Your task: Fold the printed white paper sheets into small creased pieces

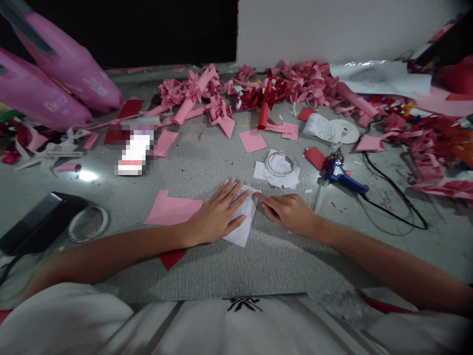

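My left hand [218, 212] lies flat over a white sheet of paper [242, 229] with writing on its upper part, its fingers spread. The hand hides the sheet's left side. At the sheet's upper right edge, my right hand [286, 212] touches the paper with an outstretched index finger. Its thumb sits apart below, and the other fingers are curled and partly hidden. Beside my left wrist lies a pink paper piece [173, 209] with a notched top edge. A red paper piece [173, 259] shows partly from under my left forearm.
Behind the hands, a tape roll [281, 162] rests on white paper scraps. A blue glue gun [343, 175] with a black cord lies right. Pink paper flowers [192, 93] line the back. A lit phone [135, 153], black box [42, 222] and clear ring [87, 224] are left.
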{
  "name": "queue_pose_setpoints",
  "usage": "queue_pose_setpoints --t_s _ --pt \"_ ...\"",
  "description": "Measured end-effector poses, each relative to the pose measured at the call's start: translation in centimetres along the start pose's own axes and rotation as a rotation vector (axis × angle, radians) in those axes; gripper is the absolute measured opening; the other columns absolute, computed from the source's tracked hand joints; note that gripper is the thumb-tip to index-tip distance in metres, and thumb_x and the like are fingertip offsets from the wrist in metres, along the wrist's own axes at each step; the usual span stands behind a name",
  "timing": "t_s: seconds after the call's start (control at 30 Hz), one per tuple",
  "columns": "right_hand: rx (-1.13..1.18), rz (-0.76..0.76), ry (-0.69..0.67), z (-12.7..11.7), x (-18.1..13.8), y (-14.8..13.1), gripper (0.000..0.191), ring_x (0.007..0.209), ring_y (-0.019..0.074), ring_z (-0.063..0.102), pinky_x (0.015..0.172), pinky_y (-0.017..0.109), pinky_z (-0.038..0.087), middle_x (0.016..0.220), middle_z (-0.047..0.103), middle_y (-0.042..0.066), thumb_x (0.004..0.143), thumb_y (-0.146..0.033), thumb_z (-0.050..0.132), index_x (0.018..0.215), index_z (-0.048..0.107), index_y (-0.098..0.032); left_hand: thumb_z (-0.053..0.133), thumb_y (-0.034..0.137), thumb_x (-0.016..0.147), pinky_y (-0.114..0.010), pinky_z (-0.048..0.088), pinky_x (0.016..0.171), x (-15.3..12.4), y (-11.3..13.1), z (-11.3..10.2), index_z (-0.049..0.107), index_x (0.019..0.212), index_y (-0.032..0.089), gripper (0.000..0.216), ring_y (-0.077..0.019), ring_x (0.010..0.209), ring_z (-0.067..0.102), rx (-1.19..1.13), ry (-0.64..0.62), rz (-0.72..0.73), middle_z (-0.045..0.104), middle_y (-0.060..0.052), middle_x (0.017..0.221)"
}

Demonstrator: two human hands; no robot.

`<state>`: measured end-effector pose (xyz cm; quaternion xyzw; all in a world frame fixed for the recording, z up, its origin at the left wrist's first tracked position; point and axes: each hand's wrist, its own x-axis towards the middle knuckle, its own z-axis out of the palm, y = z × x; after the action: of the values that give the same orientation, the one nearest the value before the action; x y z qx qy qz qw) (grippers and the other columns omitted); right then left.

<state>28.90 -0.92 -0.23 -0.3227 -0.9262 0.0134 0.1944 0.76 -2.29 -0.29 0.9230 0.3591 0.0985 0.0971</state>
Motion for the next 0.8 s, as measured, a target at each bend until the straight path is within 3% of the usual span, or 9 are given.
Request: queue_pose_setpoints --t_s 0.2,0.43,0.5,0.63,0.8 --pt "-0.031 0.038 0.024 0.1 -0.1 0.0 0.035 0.056 0.0122 0.064 0.056 0.027 0.041 0.075 0.078 0.004 0.108 -0.023 0.050 0.133 0.071 -0.010 0.041 0.045 0.113 -0.060 0.024 0.133 0.0 -0.1 0.0 0.022 0.170 0.018 0.066 -0.0372 0.167 0.007 -0.021 0.003 0.002 0.017 -0.018 0.178" --pt "-0.047 0.126 0.115 0.0 -0.1 -0.2 0.028 0.062 0.0143 0.069 0.057 0.028 0.048 0.085 0.080 0.005 0.105 -0.018 0.052 0.123 0.073 -0.011 0.041 0.045 0.113 -0.060 0.024 0.133 0.0 -0.1 -0.1 0.024 0.169 0.017 0.066 -0.0374 0.167 0.007 -0.011 -0.005 0.003 0.018 -0.019 0.178" --pt "-0.040 0.139 0.130 -0.1 0.1 -0.2 0.028 0.073 0.0167 0.073 0.064 0.029 0.054 0.095 0.080 0.008 0.104 -0.017 0.053 0.126 0.071 -0.011 0.041 0.042 0.113 -0.060 0.024 0.133 0.0 -0.1 -0.4 0.028 0.168 0.018 0.062 -0.0380 0.167 0.006 0.003 -0.019 0.020 0.018 -0.018 0.178" --pt "0.059 0.076 0.139 0.0 0.3 0.1 0.037 0.105 0.0226 0.074 0.091 0.039 0.063 0.122 0.077 0.014 0.104 -0.014 0.055 0.140 0.062 -0.015 0.040 0.029 0.112 -0.061 0.020 0.135 0.0 0.3 -1.2 0.031 0.167 0.024 0.056 -0.0352 0.167 0.007 0.014 -0.054 0.066 0.023 -0.013 0.178" --pt "0.130 -0.040 0.137 0.4 0.3 0.4 0.044 0.097 0.0220 0.076 0.091 0.042 0.065 0.113 0.080 0.012 0.104 -0.012 0.056 0.148 0.058 -0.016 0.044 0.011 0.101 -0.060 0.021 0.135 -0.4 0.6 -1.4 0.032 0.164 0.016 0.064 -0.0345 0.167 0.009 0.006 -0.057 0.095 0.027 -0.018 0.176"
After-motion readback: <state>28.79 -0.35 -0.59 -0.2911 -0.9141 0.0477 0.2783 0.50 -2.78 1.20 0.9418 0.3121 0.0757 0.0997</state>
